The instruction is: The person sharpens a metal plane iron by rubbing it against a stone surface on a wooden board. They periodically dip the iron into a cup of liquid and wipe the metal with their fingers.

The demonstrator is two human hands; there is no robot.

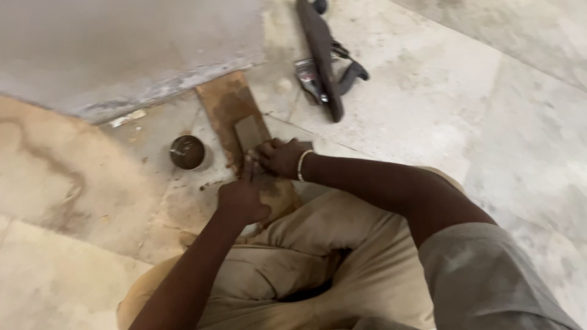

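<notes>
- We see our left hand (243,198) closed in a fist near the lower end of a brown wooden board (229,110) that lies flat on the floor (465,116).
- Its fingers are curled tight around something thin that pokes up from the fist; we cannot tell what it is, since it is small and blurred.
- Our right hand (282,157) reaches across from the right, fingers bent and pressed down at the near end of a grey rectangular stone (248,131).
- A pale bangle (302,165) sits on the right wrist.
- The grey stone rests on top of the board, about halfway along it, lying lengthwise with it.
- The 2 hands are close together, the left just below the right, both over the board's near part.
- A small round dark tin (187,151) stands on the floor just left of the board, apart from it.
- Further up the floor, well apart from the hands, lies a long dark tool (321,55) with a black handle (353,73) beside it.
- We sit with our knees in beige trousers (324,244) drawn up close under the hands.
</notes>
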